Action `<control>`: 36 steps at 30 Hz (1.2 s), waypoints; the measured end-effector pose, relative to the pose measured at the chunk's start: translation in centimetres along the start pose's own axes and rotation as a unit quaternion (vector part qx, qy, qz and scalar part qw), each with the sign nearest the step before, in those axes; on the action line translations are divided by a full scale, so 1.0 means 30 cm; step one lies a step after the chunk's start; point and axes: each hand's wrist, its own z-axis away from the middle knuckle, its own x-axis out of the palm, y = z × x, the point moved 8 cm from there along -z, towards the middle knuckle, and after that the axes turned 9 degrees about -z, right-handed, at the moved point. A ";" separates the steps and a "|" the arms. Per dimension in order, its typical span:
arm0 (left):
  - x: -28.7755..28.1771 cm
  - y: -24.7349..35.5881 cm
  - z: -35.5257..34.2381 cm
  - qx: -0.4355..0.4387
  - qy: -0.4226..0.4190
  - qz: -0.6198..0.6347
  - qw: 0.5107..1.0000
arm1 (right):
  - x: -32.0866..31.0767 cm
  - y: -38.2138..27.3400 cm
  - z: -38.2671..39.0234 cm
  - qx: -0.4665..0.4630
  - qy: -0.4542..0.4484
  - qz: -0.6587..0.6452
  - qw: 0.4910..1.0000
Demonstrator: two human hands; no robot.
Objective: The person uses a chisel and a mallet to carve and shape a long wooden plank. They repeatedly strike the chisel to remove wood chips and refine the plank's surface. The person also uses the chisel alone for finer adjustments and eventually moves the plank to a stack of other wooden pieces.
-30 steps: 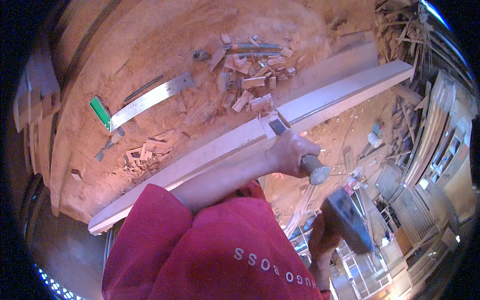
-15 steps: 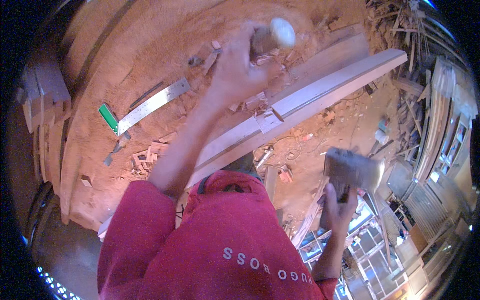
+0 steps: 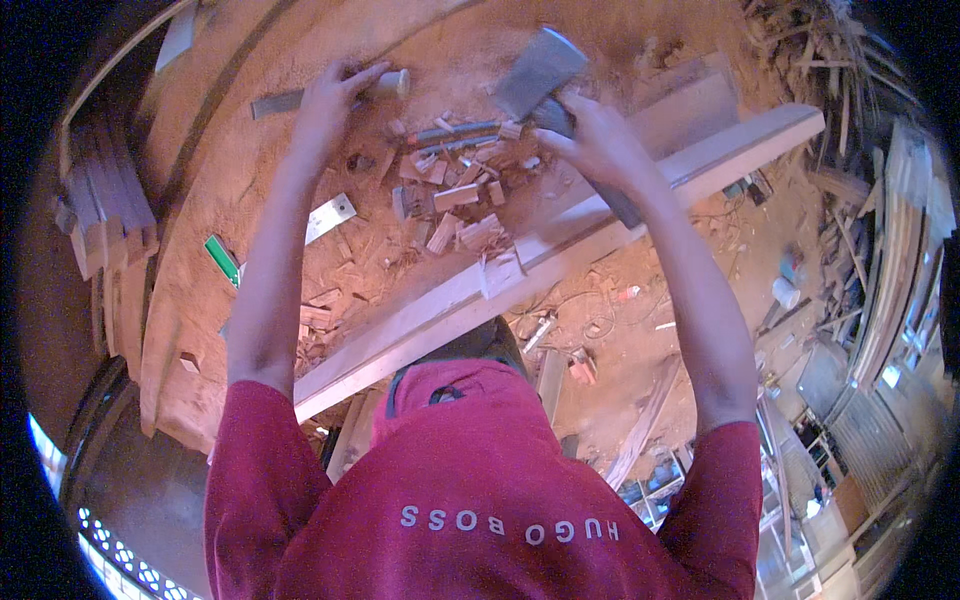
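My left hand is closed around a chisel at the far left. The flat dark chisel blade points left and its pale handle end shows to the right of my fingers. My right hand grips a mallet by its dark handle, fingers near the head. The grey, blocky mallet head is beyond the hand, and the handle's lower end overlaps the timber beam. This long pale beam runs diagonally below both hands, with a cut notch near its middle.
Wood offcuts and dark slim tools lie between my hands. A try square with a green handle is partly behind my left forearm. Stacked boards stand at left; scrap wood and a white container are at right.
My left hand has moved left with the chisel, away from the beam. My right hand has swung up from the lower right with the mallet, beyond the beam. More offcuts are now uncovered.
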 end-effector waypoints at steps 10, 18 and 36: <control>-0.149 0.186 0.647 -0.279 0.077 0.054 0.956 | 0.099 0.013 -0.166 -0.123 0.015 0.077 0.989; -0.198 0.325 1.514 -0.752 0.101 -0.141 0.637 | -0.055 0.028 0.102 -0.092 -0.003 0.029 0.995; 0.275 0.452 1.796 -0.731 0.348 0.517 0.278 | -0.060 0.194 0.786 -0.057 0.242 0.013 0.969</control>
